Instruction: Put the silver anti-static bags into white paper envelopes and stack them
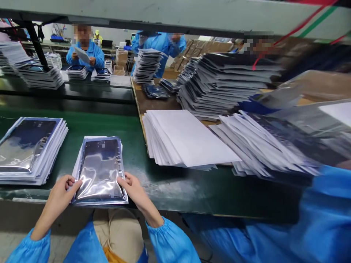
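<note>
A shiny clear plastic pouch with a dark flat sheet in it [100,164] lies near the front edge of the green bench, with white paper showing under its left side and upper edge. My left hand [61,191] pinches the pouch's lower left edge between thumb and fingers. At the lower right edge, my right hand [134,188] grips it the same way, thumb on top. To the left of my hands stands a stack of similar pouches and white sheets [30,146], its top pouch glossy and dark.
A fanned pile of white sheets [186,138] lies right of my hands, beside more mixed sheets [263,146]. Behind rises a tall stack of dark-topped packets [222,84]. A co-worker's blue sleeve [326,204] is close at right; two people work across the bench. A beam [175,14] crosses overhead.
</note>
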A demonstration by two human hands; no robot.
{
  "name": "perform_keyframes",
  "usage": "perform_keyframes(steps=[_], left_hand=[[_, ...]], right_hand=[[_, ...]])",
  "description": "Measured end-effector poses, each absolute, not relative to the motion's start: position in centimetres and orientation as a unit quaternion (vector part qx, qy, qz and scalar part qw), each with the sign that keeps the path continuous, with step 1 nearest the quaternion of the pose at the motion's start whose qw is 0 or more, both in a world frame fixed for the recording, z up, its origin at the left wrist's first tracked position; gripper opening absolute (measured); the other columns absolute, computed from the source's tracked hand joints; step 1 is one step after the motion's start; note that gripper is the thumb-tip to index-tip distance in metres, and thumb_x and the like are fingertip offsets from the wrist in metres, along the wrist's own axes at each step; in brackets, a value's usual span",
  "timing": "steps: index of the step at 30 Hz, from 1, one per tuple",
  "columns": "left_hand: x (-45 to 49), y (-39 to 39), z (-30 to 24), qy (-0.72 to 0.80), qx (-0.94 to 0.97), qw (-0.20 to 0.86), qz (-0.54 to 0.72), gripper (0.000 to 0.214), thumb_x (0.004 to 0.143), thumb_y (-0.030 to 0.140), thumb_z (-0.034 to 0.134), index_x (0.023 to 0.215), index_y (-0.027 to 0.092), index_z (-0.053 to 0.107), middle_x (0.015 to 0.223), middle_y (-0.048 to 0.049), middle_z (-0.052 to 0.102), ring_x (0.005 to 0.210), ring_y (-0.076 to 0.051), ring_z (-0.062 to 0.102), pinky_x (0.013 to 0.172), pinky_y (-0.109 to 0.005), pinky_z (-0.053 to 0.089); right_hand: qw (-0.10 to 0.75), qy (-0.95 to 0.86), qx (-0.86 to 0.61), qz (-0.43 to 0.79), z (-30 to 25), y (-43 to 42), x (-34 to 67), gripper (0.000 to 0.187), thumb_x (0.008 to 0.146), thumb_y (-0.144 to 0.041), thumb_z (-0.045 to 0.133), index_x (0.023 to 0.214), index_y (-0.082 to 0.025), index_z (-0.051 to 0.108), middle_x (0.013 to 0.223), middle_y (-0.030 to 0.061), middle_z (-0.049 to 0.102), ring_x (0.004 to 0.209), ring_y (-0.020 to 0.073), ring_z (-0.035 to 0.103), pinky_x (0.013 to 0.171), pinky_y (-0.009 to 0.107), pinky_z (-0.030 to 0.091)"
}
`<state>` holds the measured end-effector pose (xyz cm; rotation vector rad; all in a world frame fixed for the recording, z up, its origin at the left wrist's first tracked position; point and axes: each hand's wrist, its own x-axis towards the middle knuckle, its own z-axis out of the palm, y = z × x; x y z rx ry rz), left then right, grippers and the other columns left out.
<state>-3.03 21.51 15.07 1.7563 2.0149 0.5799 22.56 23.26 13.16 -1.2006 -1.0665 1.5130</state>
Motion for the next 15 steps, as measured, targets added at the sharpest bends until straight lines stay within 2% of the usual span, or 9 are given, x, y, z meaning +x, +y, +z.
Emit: perform_keyframes(steps=[3, 7, 10, 13, 15], left_hand=[[-3.2, 21.3, 15.1, 0.715, 0.62, 0.213, 0.242, 0.041, 0.08, 0.059, 0.045, 0.082, 0.02, 0.059, 0.074, -0.002, 0.062, 0.069, -0.02, 0.058, 0.063, -0.029, 0.045], [-3.2, 20.8, 14.8, 0.698, 0.634, 0.18, 0.281, 0.042, 0.088, 0.051, 0.035, 0.089, 0.019, 0.062, 0.089, -0.0065, 0.066, 0.085, -0.023, 0.061, 0.078, -0.034, 0.047], [-2.8, 20.5, 14.1, 0.698, 0.649, 0.137, 0.27, 0.04, 0.082, 0.053, 0.048, 0.094, 0.017, 0.062, 0.092, -0.0081, 0.064, 0.084, -0.024, 0.06, 0.08, -0.037, 0.048], [-2.6, 20.5, 13.3, 0.715, 0.643, 0.095, 0.259, 0.055, 0.078, 0.052, 0.056, 0.118, 0.014, 0.055, 0.1, -0.0105, 0.061, 0.085, -0.025, 0.059, 0.081, -0.04, 0.049], [-2.6, 20.6, 13.0, 0.719, 0.645, 0.071, 0.25, 0.057, 0.079, 0.051, 0.055, 0.123, 0.014, 0.053, 0.108, -0.0128, 0.058, 0.093, -0.028, 0.058, 0.085, -0.043, 0.048]], right_hand=[[0.461, -0.449, -0.477, 0.599, 13.9, 23.8, 21.4, 0.027, 0.066, -0.038, 0.071, 0.08, -0.016, 0.065, 0.071, 0.0008, 0.065, 0.068, 0.0185, 0.058, 0.066, 0.031, 0.045], [0.487, -0.463, -0.459, 0.582, 15.9, 22.5, 22.0, 0.035, 0.075, -0.039, 0.065, 0.105, -0.02, 0.062, 0.097, 0.0027, 0.069, 0.091, 0.0221, 0.061, 0.082, 0.033, 0.046], [0.518, -0.44, -0.508, 0.53, 17.1, 18.9, 25.4, 0.04, 0.078, -0.044, 0.064, 0.111, -0.023, 0.059, 0.109, 0.0036, 0.068, 0.102, 0.023, 0.06, 0.09, 0.033, 0.045], [0.52, -0.372, -0.612, 0.466, 17.0, 13.7, 30.7, 0.041, 0.073, -0.047, 0.069, 0.106, -0.024, 0.062, 0.102, 0.004, 0.072, 0.097, 0.0244, 0.064, 0.084, 0.03, 0.049], [0.506, -0.334, -0.676, 0.419, 16.4, 10.1, 34.0, 0.038, 0.065, -0.048, 0.075, 0.094, -0.024, 0.067, 0.089, 0.0046, 0.075, 0.088, 0.0265, 0.067, 0.075, 0.029, 0.052]])
